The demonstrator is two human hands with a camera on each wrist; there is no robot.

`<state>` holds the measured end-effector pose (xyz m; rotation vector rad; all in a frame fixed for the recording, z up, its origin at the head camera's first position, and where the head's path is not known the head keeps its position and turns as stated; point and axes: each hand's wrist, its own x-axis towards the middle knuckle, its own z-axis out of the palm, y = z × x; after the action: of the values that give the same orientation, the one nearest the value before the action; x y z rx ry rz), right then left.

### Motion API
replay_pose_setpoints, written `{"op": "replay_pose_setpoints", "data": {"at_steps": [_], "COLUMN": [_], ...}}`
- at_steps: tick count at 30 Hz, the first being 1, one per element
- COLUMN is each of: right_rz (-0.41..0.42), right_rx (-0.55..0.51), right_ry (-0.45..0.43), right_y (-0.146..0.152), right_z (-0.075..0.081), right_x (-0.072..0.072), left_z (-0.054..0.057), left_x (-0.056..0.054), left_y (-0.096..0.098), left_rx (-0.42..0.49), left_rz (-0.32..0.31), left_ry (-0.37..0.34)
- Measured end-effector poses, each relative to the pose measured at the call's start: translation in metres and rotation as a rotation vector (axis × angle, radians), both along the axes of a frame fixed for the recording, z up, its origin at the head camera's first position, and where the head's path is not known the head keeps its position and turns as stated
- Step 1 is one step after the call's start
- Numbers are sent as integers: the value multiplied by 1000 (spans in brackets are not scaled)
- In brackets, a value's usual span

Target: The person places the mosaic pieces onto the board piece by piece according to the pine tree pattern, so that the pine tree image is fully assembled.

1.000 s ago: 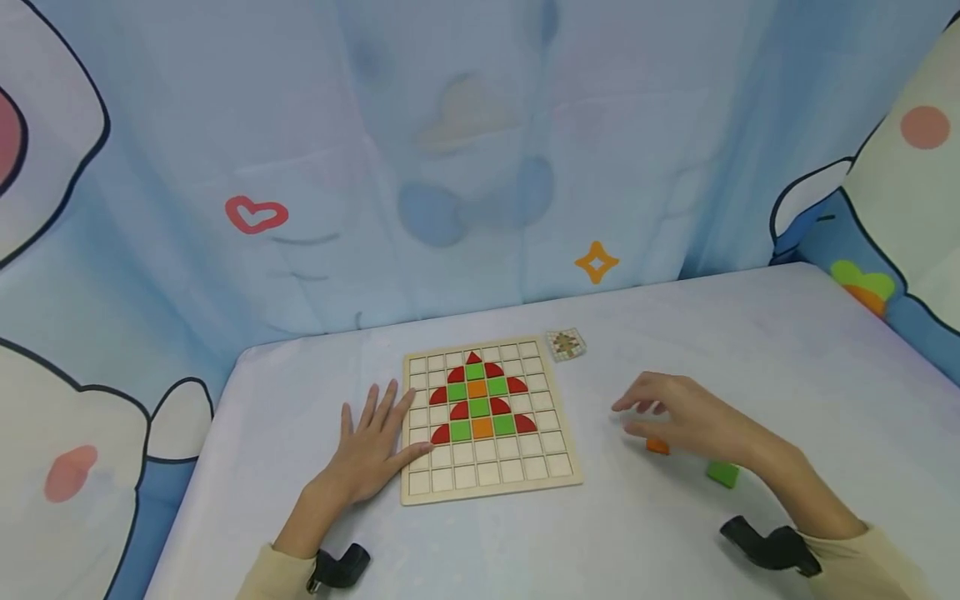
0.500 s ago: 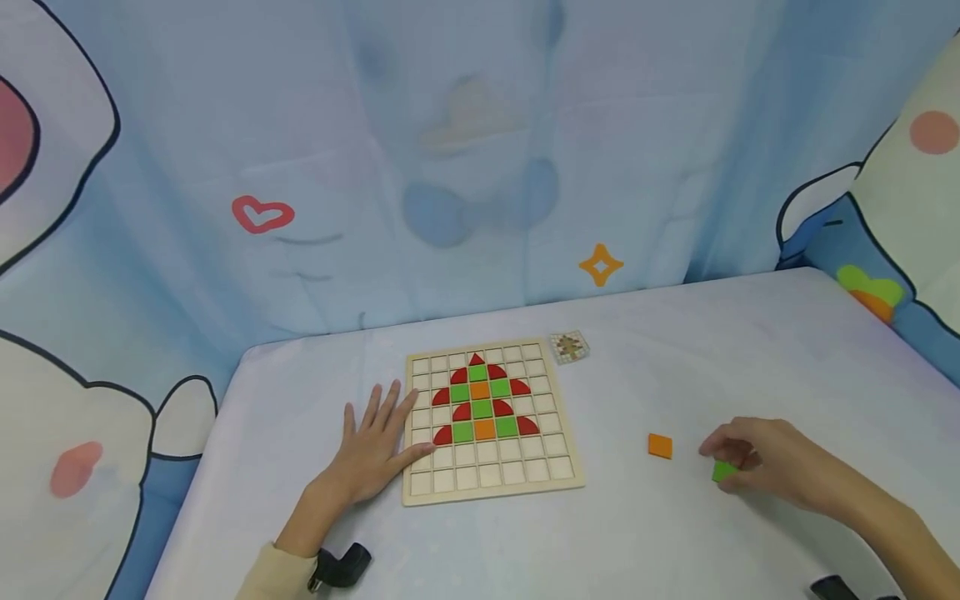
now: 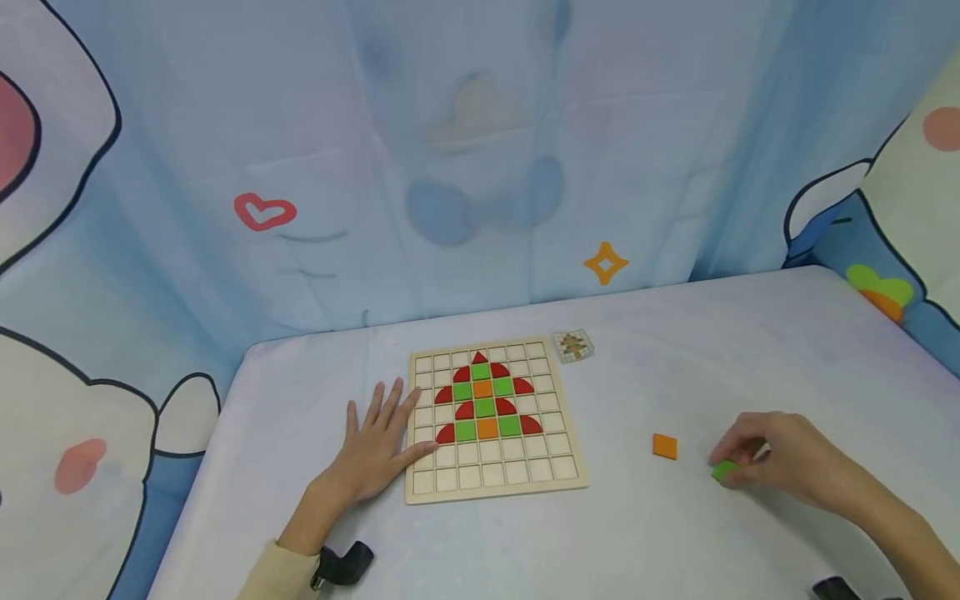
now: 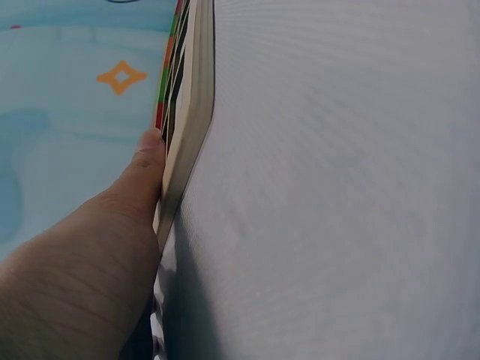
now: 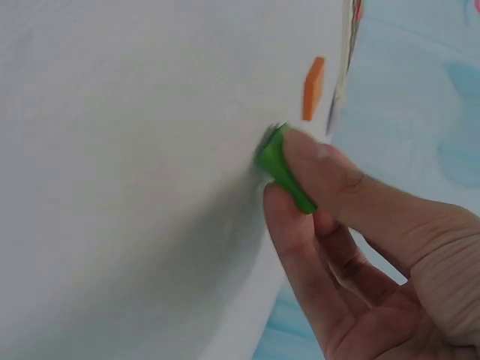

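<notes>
My right hand (image 3: 780,458) pinches a green square tile (image 5: 279,166) between thumb and fingers, close over the cloth at the right. To its left an orange square tile (image 3: 664,446) lies flat. My left hand (image 3: 378,450) rests with spread, straight fingers on the left edge of a wooden grid board (image 3: 525,472); in the left wrist view its thumb (image 4: 146,161) lies against the board's side. Red, green and orange pieces (image 3: 485,407) fill the board's middle cells in a stepped tree shape topped by a red triangle.
A small pattern card (image 3: 573,345) lies just beyond the board's far right corner. White cloth (image 3: 622,533) covers the table. A blue printed curtain (image 3: 480,275) hangs behind its far edge.
My right hand has moved right and toward me, from near the orange tile to the green tile, and has taken hold of it. My left hand has stayed on the board.
</notes>
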<state>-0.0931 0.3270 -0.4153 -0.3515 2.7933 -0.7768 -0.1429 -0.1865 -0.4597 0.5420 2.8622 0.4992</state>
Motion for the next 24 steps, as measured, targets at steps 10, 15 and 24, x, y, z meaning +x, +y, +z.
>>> {"op": "replay_pose_setpoints", "data": {"at_steps": [10,15,24], "right_rz": [84,180,337], "right_rx": [-92,-202,-403], "right_ry": [121,121,86], "right_y": [-74,-132,-210], "right_z": [27,33,13], "right_x": [-14,-27,-52], "left_z": [1,1,3], "left_x": [-1,0,4], "left_y": [0,0,2], "left_rx": [-6,-4,47], "left_rz": [-5,-2,3], "left_ry": [-3,-4,58]}}
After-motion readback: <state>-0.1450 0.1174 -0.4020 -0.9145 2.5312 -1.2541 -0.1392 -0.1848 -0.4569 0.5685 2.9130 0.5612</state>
